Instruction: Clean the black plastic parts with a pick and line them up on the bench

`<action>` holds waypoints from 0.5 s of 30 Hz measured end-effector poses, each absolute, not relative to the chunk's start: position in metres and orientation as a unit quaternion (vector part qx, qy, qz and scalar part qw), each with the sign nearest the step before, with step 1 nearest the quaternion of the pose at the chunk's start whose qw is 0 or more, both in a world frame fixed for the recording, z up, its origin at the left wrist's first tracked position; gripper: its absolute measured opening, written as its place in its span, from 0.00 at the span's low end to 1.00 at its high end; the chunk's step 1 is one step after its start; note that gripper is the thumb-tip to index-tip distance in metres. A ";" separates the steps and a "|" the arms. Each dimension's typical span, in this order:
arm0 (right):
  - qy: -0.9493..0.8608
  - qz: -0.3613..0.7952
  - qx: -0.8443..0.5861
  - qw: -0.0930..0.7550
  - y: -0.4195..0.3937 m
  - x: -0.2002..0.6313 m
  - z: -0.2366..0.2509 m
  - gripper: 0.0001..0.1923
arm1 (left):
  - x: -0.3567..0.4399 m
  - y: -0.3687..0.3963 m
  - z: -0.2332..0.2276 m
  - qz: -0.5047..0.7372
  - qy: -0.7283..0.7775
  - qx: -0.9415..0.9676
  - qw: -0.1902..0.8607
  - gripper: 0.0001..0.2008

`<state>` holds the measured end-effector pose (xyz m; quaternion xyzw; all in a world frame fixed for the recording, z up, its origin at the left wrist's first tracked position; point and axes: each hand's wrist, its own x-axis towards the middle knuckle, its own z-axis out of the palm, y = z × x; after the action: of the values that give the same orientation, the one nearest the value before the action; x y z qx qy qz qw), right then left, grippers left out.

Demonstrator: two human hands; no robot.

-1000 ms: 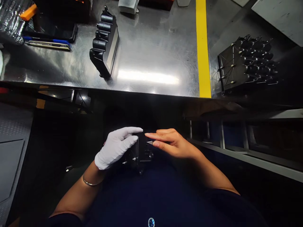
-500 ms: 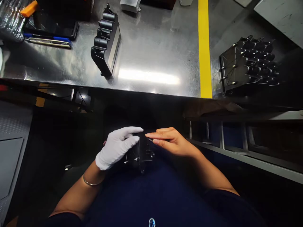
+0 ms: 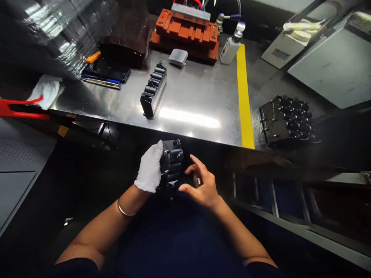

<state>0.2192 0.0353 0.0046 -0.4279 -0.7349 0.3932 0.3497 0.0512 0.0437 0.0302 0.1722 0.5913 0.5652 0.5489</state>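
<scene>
In a white glove, my left hand point(image 3: 150, 166) grips a black ribbed plastic part point(image 3: 174, 160) in front of my body, below the bench edge. The part's rounded ridges face right. My bare right hand point(image 3: 203, 183) is just to the right of it, thumb and fingers apart, with nothing in it and a ring on one finger. On the bench ahead stands a similar black ribbed part point(image 3: 153, 90) with a pale strip along its side. Several more black ribbed parts point(image 3: 286, 119) are grouped at the right.
A metal bench point(image 3: 199, 96) carries a yellow tape strip point(image 3: 245, 96), an orange-red fixture point(image 3: 185, 31), a white bottle point(image 3: 231, 48) and a small grey block point(image 3: 178, 57). Pens point(image 3: 101, 82) and clear plastic packaging point(image 3: 69, 50) are at the left. A red-handled tool point(image 3: 23, 108) juts in there. Metal rails point(image 3: 290, 220) run lower right.
The black part has turned so its ridges show, and my left hand now wraps its side. My right hand has drawn away and its fingers have spread. The view has tilted up.
</scene>
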 end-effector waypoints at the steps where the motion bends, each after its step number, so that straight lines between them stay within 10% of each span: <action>1: -0.760 0.354 -0.433 0.332 0.038 0.213 0.006 0.46 | 0.052 0.055 0.032 0.608 0.554 0.129 0.554 0.16; 15: -0.783 0.209 -0.575 0.112 0.232 0.083 0.092 0.22 | 0.020 0.041 0.031 0.605 0.529 0.136 0.579 0.15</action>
<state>0.0826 0.2317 0.0920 -0.5750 -0.7831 0.2086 0.1122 0.0200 0.0405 0.0305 0.1360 0.5294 0.6055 0.5785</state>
